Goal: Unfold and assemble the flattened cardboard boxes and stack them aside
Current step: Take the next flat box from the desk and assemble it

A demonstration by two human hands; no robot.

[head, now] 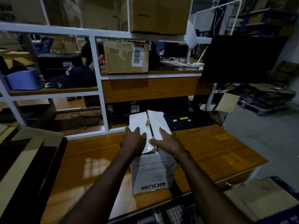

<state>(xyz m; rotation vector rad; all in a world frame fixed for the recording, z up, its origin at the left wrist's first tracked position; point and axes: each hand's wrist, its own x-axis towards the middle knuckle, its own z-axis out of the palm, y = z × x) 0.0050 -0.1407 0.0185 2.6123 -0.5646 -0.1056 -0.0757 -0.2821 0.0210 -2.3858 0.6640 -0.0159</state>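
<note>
Both hands pressing the top flaps of a white box on the desk

The left hand (133,139) lies flat, fingers straight, on the left flap; the right hand (167,140) lies likewise on the right flap, thumb at the seam between them. The white cardboard box (152,172) stands upright beneath both palms on the wooden desk (210,151)

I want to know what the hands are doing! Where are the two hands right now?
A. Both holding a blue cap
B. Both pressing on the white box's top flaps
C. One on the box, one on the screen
B: the left hand and right hand lie flat on the white box, one on each top flap.
</note>
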